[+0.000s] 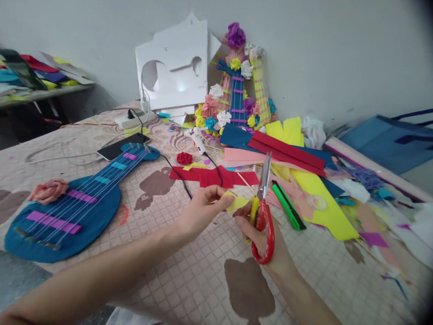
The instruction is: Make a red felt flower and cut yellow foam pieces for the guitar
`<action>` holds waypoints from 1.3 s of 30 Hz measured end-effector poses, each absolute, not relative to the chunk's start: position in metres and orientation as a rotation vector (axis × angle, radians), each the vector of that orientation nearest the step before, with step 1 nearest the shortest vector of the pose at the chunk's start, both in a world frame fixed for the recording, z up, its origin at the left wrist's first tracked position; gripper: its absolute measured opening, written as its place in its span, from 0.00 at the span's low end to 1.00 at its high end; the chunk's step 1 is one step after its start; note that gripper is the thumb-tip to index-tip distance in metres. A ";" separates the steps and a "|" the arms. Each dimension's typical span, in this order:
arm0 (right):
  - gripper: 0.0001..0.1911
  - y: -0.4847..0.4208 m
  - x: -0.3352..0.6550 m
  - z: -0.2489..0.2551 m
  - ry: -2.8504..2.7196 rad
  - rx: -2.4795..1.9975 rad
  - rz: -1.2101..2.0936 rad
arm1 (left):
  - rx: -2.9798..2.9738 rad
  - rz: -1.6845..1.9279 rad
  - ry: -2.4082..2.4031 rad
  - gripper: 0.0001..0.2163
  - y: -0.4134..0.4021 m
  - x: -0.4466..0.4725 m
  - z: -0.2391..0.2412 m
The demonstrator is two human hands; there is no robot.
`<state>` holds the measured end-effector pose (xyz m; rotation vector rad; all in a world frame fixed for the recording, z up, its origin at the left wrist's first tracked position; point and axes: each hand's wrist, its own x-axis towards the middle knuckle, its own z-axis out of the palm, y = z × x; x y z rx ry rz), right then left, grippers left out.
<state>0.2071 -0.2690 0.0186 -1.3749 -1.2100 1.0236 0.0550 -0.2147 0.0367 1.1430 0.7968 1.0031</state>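
Note:
Above the table's middle, my left hand (206, 207) pinches a small piece of yellow crepe paper (238, 202) by its left end. My right hand (260, 235) is closed around a pair of scissors (265, 216) with red and yellow handles, blades pointing up and away. Its fingertips are close to the paper's right end; whether they touch it I cannot tell. Behind the hands lie red paper strips (212, 176) and a red paper rose (184, 158). To the left rests a blue toy guitar (90, 203) with purple bars, white strings and a pink paper rose (49, 191).
A green utility knife (288, 205) and yellow paper (321, 204) lie right of the scissors. A white glue gun (197, 139) trails a black cord. Flower-covered guitars (236, 94) and a white cut-out board (173, 66) lean on the wall. A power strip (131, 120) sits back left.

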 end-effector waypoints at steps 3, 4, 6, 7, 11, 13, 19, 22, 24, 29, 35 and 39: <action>0.14 -0.268 0.205 0.017 -1.185 -1.351 1.016 | 1.152 0.992 0.775 0.11 -0.220 0.059 0.034; 0.14 -0.268 0.204 0.017 -1.176 -1.339 1.008 | 1.152 0.988 0.764 0.12 -0.221 0.060 0.033; 0.13 -0.269 0.202 0.017 -1.177 -1.319 0.991 | 1.154 0.970 0.737 0.12 -0.223 0.062 0.032; 0.13 -0.269 0.201 0.018 -1.183 -1.320 0.983 | 1.157 0.960 0.728 0.12 -0.224 0.063 0.031; 0.12 -0.270 0.205 0.018 -1.192 -1.365 0.967 | 1.168 0.925 0.735 0.13 -0.222 0.063 0.028; 0.12 -0.270 0.208 0.017 -1.175 -1.364 0.965 | 1.166 0.879 0.731 0.13 -0.219 0.062 0.027; 0.13 -0.268 0.213 0.014 -1.229 -1.344 1.085 | 1.131 0.839 0.774 0.12 -0.211 0.057 0.028; 0.16 -0.271 0.212 0.014 -1.277 -1.306 1.202 | 1.059 0.928 0.803 0.11 -0.207 0.054 0.033; 0.17 -0.273 0.211 0.014 -1.299 -1.293 1.258 | 1.006 0.996 0.802 0.12 -0.204 0.052 0.036; 0.15 -0.277 0.207 0.020 -1.400 -1.372 1.315 | 0.979 1.143 0.808 0.12 -0.195 0.046 0.040; 0.14 -0.278 0.203 0.022 -1.444 -1.391 1.262 | 0.958 1.229 0.779 0.10 -0.191 0.043 0.042; 0.11 -0.278 0.202 0.024 -1.489 -1.437 1.230 | 0.955 1.239 0.788 0.10 -0.193 0.044 0.043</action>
